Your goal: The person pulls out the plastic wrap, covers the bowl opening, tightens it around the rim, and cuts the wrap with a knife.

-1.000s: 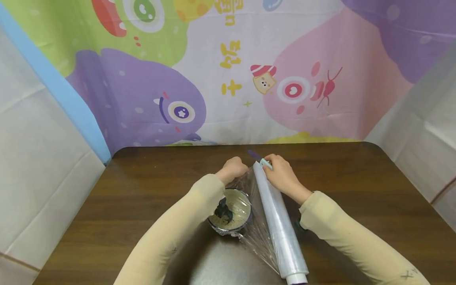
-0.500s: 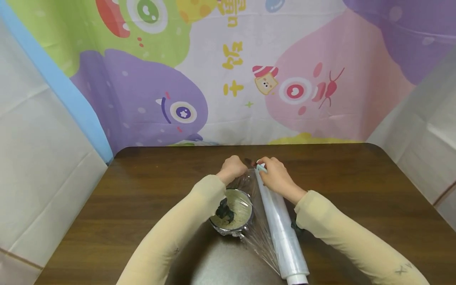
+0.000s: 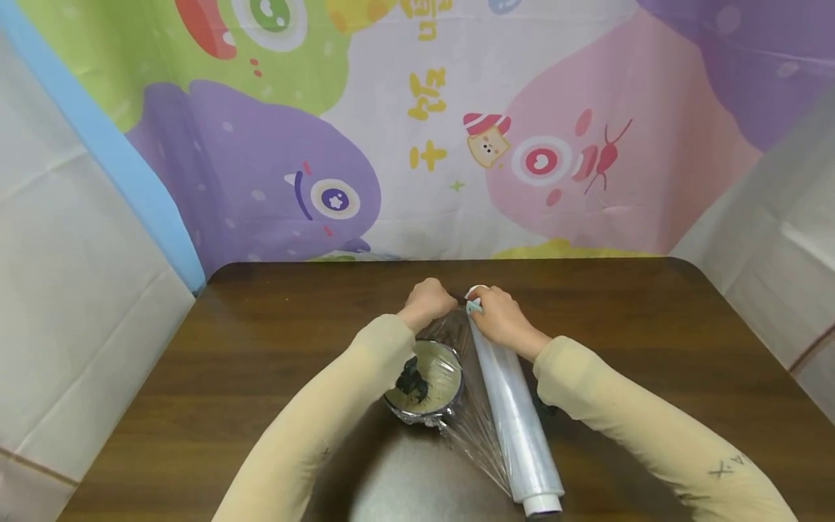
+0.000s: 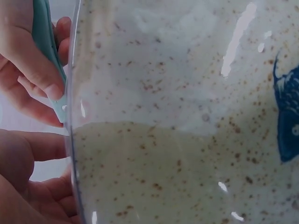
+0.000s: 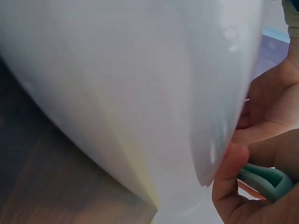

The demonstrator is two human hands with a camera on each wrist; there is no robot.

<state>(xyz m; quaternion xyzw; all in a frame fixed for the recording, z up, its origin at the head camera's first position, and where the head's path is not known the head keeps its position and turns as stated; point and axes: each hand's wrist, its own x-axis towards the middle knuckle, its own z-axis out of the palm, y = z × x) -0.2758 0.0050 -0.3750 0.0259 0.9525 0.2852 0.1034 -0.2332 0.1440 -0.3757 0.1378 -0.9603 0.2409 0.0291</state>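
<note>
A speckled bowl (image 3: 440, 377) with a blue fish pattern (image 4: 288, 116) sits left of centre in the head view, clear plastic film stretched over it. Beside it lies a long roll of plastic wrap (image 3: 515, 420), its sheet (image 3: 479, 435) running across to the bowl. My left hand (image 3: 428, 301) grips the film beyond the bowl, fingers curled. At the roll's far end, my right hand (image 3: 504, 317) holds a small knife by its mint-green handle (image 3: 474, 307). The knife's short dark blade (image 3: 461, 299) points toward my left hand. In the right wrist view, the roll hides part of both hands.
A dark wooden table (image 3: 261, 377) carries everything, with a greyish sheen (image 3: 417, 478) at its front. Behind its far edge hangs a cartoon-printed curtain (image 3: 404, 217). Pale cloth panels (image 3: 85, 290) stand at both sides.
My right hand has moved slightly left with the knife, toward my left hand, bringing the blade close to it. The left hand, bowl and roll have hardly moved.
</note>
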